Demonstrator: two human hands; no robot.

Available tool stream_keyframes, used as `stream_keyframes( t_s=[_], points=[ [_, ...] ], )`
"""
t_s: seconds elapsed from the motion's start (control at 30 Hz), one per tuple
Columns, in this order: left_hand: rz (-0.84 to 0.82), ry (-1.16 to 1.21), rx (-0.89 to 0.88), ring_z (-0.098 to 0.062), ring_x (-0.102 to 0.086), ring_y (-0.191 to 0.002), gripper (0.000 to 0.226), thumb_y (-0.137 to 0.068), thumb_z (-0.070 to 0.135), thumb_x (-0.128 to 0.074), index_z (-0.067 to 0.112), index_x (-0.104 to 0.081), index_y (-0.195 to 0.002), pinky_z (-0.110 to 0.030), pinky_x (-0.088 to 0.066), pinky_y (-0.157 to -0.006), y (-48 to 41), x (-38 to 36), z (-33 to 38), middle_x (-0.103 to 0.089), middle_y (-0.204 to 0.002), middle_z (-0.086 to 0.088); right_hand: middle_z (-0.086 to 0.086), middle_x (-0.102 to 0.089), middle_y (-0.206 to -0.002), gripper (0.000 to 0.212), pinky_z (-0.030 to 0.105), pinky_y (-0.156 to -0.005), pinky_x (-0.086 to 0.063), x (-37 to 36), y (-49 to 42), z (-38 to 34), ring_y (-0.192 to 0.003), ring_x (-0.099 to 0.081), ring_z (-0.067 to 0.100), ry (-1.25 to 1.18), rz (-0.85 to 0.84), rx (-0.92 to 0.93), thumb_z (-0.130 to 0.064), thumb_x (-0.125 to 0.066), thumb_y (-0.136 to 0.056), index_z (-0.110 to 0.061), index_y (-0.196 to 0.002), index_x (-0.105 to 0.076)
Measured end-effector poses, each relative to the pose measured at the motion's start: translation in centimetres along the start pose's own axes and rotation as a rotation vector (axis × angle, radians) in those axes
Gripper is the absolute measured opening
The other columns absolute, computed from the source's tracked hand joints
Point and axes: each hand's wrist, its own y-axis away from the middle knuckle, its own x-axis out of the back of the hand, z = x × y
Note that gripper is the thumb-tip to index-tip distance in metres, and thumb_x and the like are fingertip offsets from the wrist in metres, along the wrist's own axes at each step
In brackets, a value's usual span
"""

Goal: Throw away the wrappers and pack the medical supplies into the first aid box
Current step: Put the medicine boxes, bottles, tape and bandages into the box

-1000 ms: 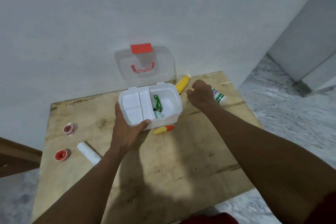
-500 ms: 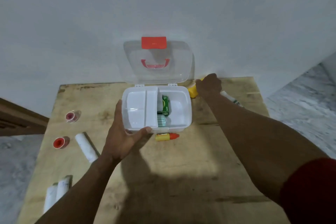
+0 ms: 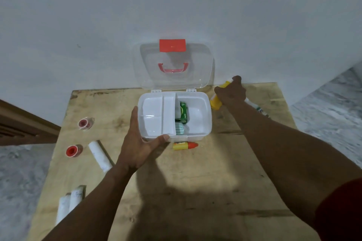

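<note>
The white first aid box (image 3: 203,121) stands open at the back of the wooden table (image 3: 195,191), its clear lid (image 3: 173,76) leaning on the wall. Inside lie a green packet (image 3: 183,112) and a pale ribbed item (image 3: 179,128) beside a white tray insert. My left hand (image 3: 140,143) grips the box's front left corner. My right hand (image 3: 231,93) is closed around a yellow bottle (image 3: 215,101) right of the box. A white tube (image 3: 256,107) lies under my right forearm. A small yellow tube with an orange cap (image 3: 185,145) lies in front of the box.
Two red tape rolls (image 3: 85,123) (image 3: 72,150) and a white bandage roll (image 3: 100,156) lie on the table's left. Two more white rolls (image 3: 67,203) sit near the front left corner. The wall is right behind the box; marble floor surrounds the table.
My right hand moved from the white tube back toward the wall and closed on the yellow bottle. My view shifted left and down. The left hand kept its hold on the box.
</note>
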Motion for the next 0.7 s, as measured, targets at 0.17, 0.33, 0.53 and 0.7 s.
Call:
stream_keyframes(
  t_s=[0.17,0.33,0.53,0.7],
  points=[
    [-0.009,0.006,0.018,0.019,-0.049,-0.106,0.084,-0.072,0.028,-0.085,0.043,-0.029,-0.132,-0.002,-0.045,-0.071,0.2,0.3,-0.4,-0.05,-0.115,0.039,0.015,-0.062,-0.119,0.057,0.03,-0.082,-0.041,2.6,3.5,0.1,-0.11,-0.06,0.033,-0.053,0.104,0.119,-0.021,-0.066,-0.086,-0.018,-0.136,-0.038],
    [-0.01,0.017,0.0,0.019,-0.049,-0.104,0.088,-0.071,0.024,-0.087,0.033,-0.029,-0.136,0.001,-0.041,-0.069,0.1,0.4,-1.0,-0.051,-0.121,0.025,0.009,-0.06,-0.094,0.058,0.031,-0.079,-0.041,5.7,7.8,-0.7,-0.09,-0.058,0.031,-0.114,0.243,0.303,-0.024,-0.068,-0.083,-0.022,-0.133,-0.039],
    [-0.023,0.024,-0.017,-0.008,-0.053,-0.108,0.097,-0.069,0.027,-0.088,0.029,-0.024,-0.141,-0.025,-0.045,-0.082,-0.3,0.8,-1.5,-0.052,-0.125,0.012,0.012,-0.069,-0.093,0.057,0.035,-0.079,-0.054,6.5,13.1,-1.4,-0.084,-0.066,0.027,-0.194,0.159,0.519,-0.024,-0.074,-0.08,-0.027,-0.126,-0.041],
    [-0.018,0.041,-0.036,-0.011,-0.053,-0.112,0.095,-0.067,0.028,-0.088,0.029,-0.026,-0.139,-0.027,-0.045,-0.081,0.0,0.8,-2.2,-0.052,-0.126,0.011,0.006,-0.068,-0.099,0.058,0.038,-0.077,-0.06,4.5,14.8,-0.4,-0.082,-0.069,0.025,-0.178,0.051,0.631,-0.021,-0.079,-0.077,-0.029,-0.122,-0.043]
  ],
)
